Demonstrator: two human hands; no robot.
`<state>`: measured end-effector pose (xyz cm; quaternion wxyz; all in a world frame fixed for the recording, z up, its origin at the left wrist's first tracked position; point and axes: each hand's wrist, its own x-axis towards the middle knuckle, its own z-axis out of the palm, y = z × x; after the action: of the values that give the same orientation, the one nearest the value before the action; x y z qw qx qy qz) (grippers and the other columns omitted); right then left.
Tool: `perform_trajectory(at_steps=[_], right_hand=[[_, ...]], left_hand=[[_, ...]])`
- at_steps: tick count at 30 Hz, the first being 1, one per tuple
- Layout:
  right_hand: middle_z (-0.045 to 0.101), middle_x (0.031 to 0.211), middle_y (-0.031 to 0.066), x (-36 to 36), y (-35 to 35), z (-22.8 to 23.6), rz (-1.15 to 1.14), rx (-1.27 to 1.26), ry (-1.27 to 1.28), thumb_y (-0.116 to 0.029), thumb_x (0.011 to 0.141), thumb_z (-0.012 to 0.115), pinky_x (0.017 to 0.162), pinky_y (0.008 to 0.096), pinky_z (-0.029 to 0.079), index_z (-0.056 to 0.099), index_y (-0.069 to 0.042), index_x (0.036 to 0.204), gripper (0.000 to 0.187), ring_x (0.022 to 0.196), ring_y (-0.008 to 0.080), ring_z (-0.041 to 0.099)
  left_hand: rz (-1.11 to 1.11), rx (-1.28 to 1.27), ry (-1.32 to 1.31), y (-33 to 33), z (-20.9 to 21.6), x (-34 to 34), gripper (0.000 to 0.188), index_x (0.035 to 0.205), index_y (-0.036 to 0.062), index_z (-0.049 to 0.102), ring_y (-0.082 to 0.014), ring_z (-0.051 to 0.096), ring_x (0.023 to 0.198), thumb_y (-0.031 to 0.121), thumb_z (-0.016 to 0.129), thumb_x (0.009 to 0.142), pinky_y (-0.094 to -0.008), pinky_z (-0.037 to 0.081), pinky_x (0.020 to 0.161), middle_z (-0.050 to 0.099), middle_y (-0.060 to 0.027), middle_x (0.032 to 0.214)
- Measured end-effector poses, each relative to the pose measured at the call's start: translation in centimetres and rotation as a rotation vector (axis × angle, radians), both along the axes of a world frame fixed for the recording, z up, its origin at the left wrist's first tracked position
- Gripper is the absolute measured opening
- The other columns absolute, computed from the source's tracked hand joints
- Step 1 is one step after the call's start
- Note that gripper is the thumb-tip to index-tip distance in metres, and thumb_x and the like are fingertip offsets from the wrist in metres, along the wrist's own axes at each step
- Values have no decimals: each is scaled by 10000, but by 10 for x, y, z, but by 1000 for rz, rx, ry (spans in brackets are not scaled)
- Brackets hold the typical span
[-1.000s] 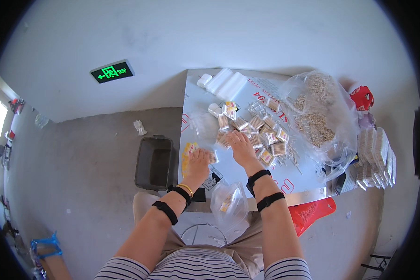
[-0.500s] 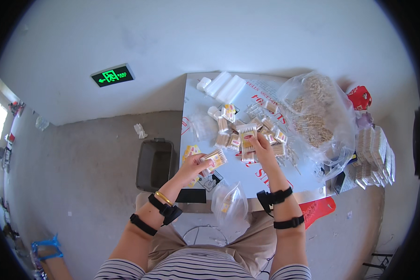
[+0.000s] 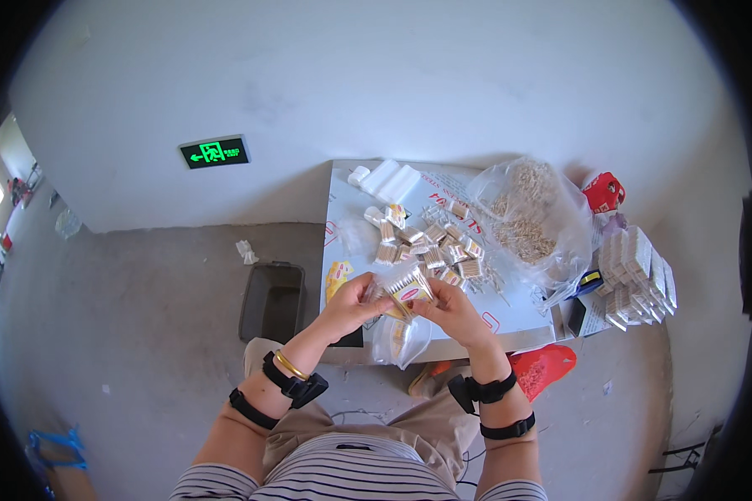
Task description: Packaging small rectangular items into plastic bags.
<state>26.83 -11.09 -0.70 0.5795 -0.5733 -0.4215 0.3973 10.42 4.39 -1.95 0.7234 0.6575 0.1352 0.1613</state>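
Observation:
My left hand (image 3: 351, 311) and my right hand (image 3: 458, 316) meet over the near part of the table. Between them is a see-through pack of cotton swabs (image 3: 409, 289) with a yellow and red label. Both hands have their fingers closed on its sides. Whether a second pack lies behind it is hidden. Just below the hands, a see-through plastic bag (image 3: 403, 341) with a pack inside hangs at the table's front edge. Beyond them lies a heap of similar swab packs (image 3: 433, 250). Yellow label cards (image 3: 337, 275) lie left of my left hand.
A big see-through bag of loose swabs (image 3: 526, 238) fills the table's right side. White wrapped stacks (image 3: 639, 271) stand at the right edge. White rolls (image 3: 390, 180) lie at the back. On the floor to the left sits a grey bin (image 3: 271, 302); a red bag (image 3: 543, 367) is below right.
My hands have come together from apart, each having held a swab pack. The right hand has drawn back from over the heap toward me. The view has shifted slightly.

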Motion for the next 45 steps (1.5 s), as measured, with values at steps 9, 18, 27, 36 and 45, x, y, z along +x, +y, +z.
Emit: perform_trajectory(at_steps=[9,18,27,36,45], right_hand=[[658,869,104,-25,-62,26,-350,5,-788,-63,821,683,649,284,475,628,53,984,208,718,159,604],[639,786,189,-47,-33,1,-353,-305,-975,-244,786,667,655,452,497,624,-3,804,245,723,376,623],[663,794,218,-41,-21,-56,-150,-520,-1034,-255,807,646,681,457,521,663,8,828,265,751,373,657],[690,1002,176,19,47,-196,282,-611,-1046,-205,811,634,810,421,528,705,-18,953,245,946,351,661],[688,990,170,-24,32,-223,210,-575,-1123,-214,806,634,814,422,523,691,-21,950,247,943,351,661]], left_hand=[[177,622,3,-32,-32,-16,165,867,67,703,-340,601,1045,216,633,877,-380,487,875,568,-231,1272],[112,794,326,-50,-66,3,523,1292,-24,435,-397,547,1097,116,594,814,-438,478,905,495,-203,1267],[130,718,143,-50,-68,-7,590,1332,-14,388,-410,512,1142,29,587,778,-414,467,923,442,-223,1312],[54,801,-10,-61,-80,7,617,1362,-28,352,-412,520,1154,-6,523,770,-423,465,953,401,-218,1383],[96,680,92,-38,-68,-17,647,1378,-21,335,-386,508,1182,-3,535,764,-388,480,935,393,-203,1400]])
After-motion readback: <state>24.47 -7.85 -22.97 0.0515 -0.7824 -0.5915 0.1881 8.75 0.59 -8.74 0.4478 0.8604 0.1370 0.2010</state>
